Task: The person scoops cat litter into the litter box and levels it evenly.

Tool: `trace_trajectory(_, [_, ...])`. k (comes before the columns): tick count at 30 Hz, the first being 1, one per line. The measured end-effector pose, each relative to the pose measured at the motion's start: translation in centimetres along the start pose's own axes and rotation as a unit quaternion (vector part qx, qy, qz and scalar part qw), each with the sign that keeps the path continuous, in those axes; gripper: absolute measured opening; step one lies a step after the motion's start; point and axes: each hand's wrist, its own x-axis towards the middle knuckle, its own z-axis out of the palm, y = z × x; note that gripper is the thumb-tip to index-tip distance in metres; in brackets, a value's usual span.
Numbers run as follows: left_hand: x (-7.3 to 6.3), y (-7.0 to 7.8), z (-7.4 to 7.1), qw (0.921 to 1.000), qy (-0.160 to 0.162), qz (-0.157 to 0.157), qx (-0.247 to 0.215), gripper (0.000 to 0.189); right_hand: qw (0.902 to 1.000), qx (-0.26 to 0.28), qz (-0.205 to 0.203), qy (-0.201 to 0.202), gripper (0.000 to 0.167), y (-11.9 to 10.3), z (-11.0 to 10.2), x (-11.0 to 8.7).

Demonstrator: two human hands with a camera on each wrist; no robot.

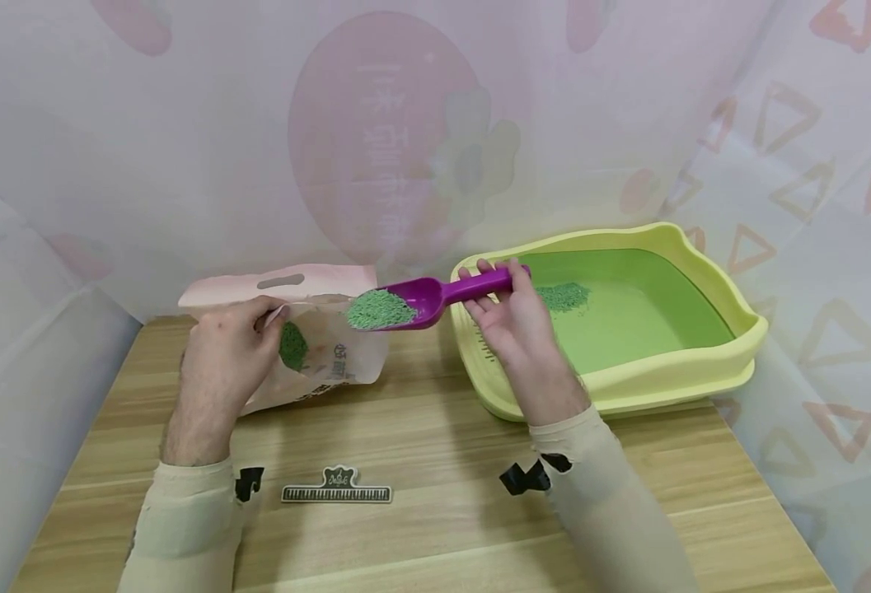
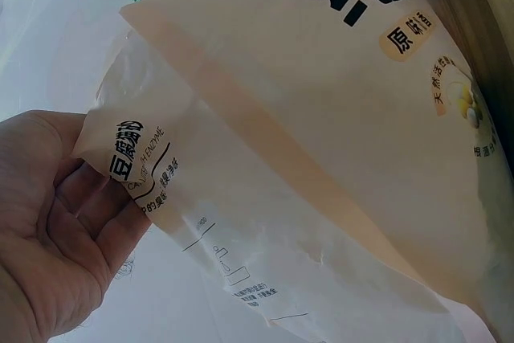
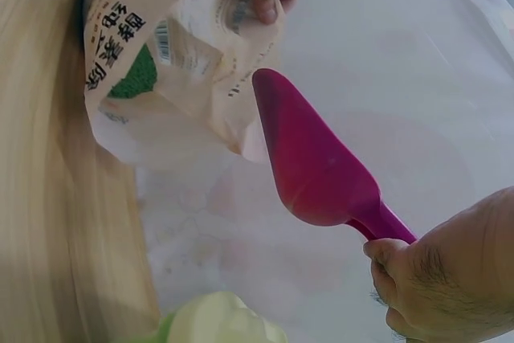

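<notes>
My left hand point(image 1: 222, 350) pinches the upper edge of a pale pink paper bag point(image 1: 361, 354) standing on the table. Green pellets show through the bag's small window point(image 3: 138, 78) in the right wrist view. In the left wrist view, thumb and fingers hold the printed bag point(image 2: 305, 126) at its rim. My right hand point(image 1: 518, 333) grips the handle of a purple scoop point(image 1: 425, 298), held in the air between bag and tray. A heap of green pellets point(image 1: 381, 310) fills the scoop's front. The right wrist view shows the scoop's underside point(image 3: 317, 170), its tip near the bag.
On the right stands a yellow-green litter tray point(image 1: 672, 380), with a small pile of green pellets point(image 1: 564, 296) on its floor. A flat piano-keyboard-shaped clip point(image 1: 337, 486) lies near the front of the wooden table point(image 1: 405, 543). Printed white curtains point(image 1: 242, 165) surround the table's back and sides.
</notes>
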Motion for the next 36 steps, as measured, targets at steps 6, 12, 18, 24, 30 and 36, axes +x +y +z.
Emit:
trace_trajectory(6, [0.0, -0.1, 0.0, 1.0000, 0.000, 0.000, 0.000, 0.019, 0.9997, 0.022, 0.002, 0.006, 0.025, -1.8, -0.3, 0.1])
trace_trajectory(12, [0.0, -0.1, 0.0, 1.0000, 0.000, 0.000, -0.003, 0.019, 0.9985, 0.053, -0.005, 0.008, 0.021, -3.7, -1.2, 0.7])
trace_trajectory(18, [0.0, 0.0, 0.0, 1.0000, 0.000, 0.000, -0.003, 0.019, 0.9948, 0.100, -0.002, 0.015, 0.024, -6.2, -2.2, 1.0])
trace_trajectory(24, [0.0, 0.0, 0.1, 1.0000, 0.000, 0.000, -0.004, 0.019, 0.9903, 0.136, -0.006, 0.030, 0.030, -8.4, -3.2, 1.3])
trace_trajectory(30, [0.0, -0.1, 0.2, 1.0000, -0.001, 0.001, -0.002, 0.019, 0.9853, 0.162, -0.010, 0.051, 0.029, -9.9, -4.2, 1.6])
trace_trajectory(36, [0.0, -0.1, 0.2, 1.0000, -0.001, 0.000, -0.003, 0.019, 0.9791, 0.192, -0.013, 0.066, 0.026, -11.1, -5.3, 2.0])
